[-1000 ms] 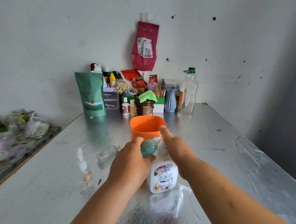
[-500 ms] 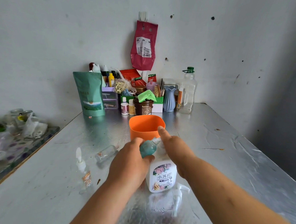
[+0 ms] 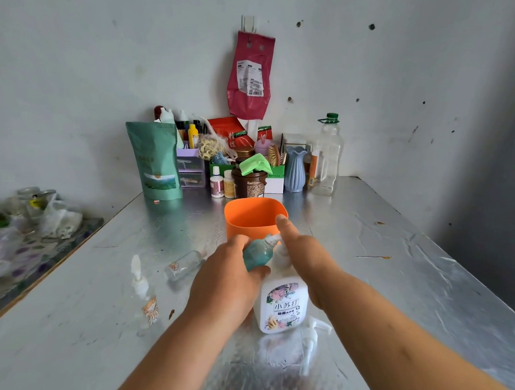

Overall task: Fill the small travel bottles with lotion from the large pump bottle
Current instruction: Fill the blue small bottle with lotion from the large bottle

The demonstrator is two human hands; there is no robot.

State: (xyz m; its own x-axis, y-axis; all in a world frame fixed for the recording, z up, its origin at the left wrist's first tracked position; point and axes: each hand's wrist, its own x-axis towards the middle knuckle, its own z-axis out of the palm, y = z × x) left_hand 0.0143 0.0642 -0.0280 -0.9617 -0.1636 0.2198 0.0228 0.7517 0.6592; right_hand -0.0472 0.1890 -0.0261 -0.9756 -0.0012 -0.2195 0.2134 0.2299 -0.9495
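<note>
While a clear travel bottle (image 3: pixel 185 265) lies on its side, seemingly empty, left of the curled fingers, the left hand (image 3: pixel 227 285) grips a teal travel bottle (image 3: pixel 257 254), tilted so its mouth apparently meets the spout of the white pump bottle (image 3: pixel 283 303). The right hand (image 3: pixel 303 257) covers the pump head, forefinger straight (other fingers hidden), presumably to press lotion out. Beyond both fingertips stands an orange cup (image 3: pixel 253 215).
</note>
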